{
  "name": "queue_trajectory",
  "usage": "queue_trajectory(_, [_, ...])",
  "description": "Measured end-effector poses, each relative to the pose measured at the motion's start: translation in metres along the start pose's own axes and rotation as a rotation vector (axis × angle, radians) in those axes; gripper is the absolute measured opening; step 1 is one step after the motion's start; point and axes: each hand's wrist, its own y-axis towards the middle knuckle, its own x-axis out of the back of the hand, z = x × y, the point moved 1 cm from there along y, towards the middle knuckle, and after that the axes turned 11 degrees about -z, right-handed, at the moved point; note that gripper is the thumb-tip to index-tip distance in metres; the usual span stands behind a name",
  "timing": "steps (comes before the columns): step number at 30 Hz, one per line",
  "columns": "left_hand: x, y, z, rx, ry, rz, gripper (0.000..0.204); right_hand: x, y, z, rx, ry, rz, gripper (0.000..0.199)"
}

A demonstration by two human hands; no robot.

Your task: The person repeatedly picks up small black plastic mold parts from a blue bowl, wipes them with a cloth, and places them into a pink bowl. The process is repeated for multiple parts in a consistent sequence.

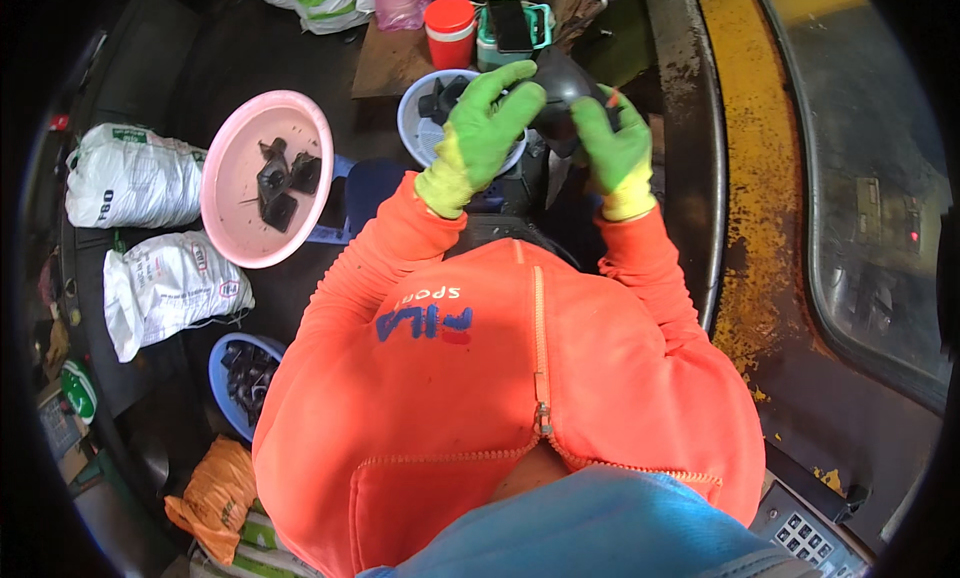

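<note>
Both my hands wear green gloves with yellow cuffs and are raised in front of me. Between them is a dark, glossy moulded rubber-like part [563, 90] with a flared shape; its exact kind is unclear. My left hand [482, 133] has thumb and fingers curved against the part's left edge. Gripping its right side is my right hand [615, 146], where a small orange-tipped thing [612, 97] shows by the fingers, too small to name. Below my left hand sits a light blue basket [413, 138] with similar black parts [440, 100] inside.
To the left, a pink basin [222, 203] holds several black pieces. A blue basin [222, 383] of dark parts stands lower left, near white sacks [140, 183] and an orange bag [215, 493]. A red-lidded jug [450, 38] stands ahead. Yellow, worn machinery [755, 178] runs along the right.
</note>
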Motion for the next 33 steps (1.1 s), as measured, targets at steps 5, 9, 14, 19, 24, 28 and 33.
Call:
queue_trajectory(5, [0.028,0.002,0.008,0.108,-0.377,0.016,0.062,-0.006,0.004,0.006,-0.406,0.630,0.446,0.030])
queue_trajectory(9, [0.022,-0.004,0.026,0.589,-1.273,0.405,0.086,-0.036,-0.002,-0.016,-0.384,0.444,0.493,0.036])
queue_trajectory(14, [0.032,-0.006,0.035,0.695,-1.116,0.343,0.062,-0.021,0.016,-0.033,0.069,-0.251,0.187,0.043])
queue_trajectory(19, [0.041,-0.004,0.033,0.672,-1.075,0.225,0.052,0.000,0.013,-0.020,0.130,-0.268,0.482,0.029])
queue_trajectory(24, [0.037,0.001,0.035,0.648,-1.092,0.170,0.048,-0.003,-0.002,-0.006,0.539,-0.292,0.561,0.024])
queue_trajectory(28, [0.038,0.007,0.042,0.629,-1.034,0.166,0.055,-0.008,0.004,-0.003,0.838,-0.338,0.492,0.024])
queue_trajectory(33, [0.040,0.011,0.042,0.578,-0.947,0.215,0.059,-0.007,0.005,0.000,0.831,-0.403,0.543,0.025])
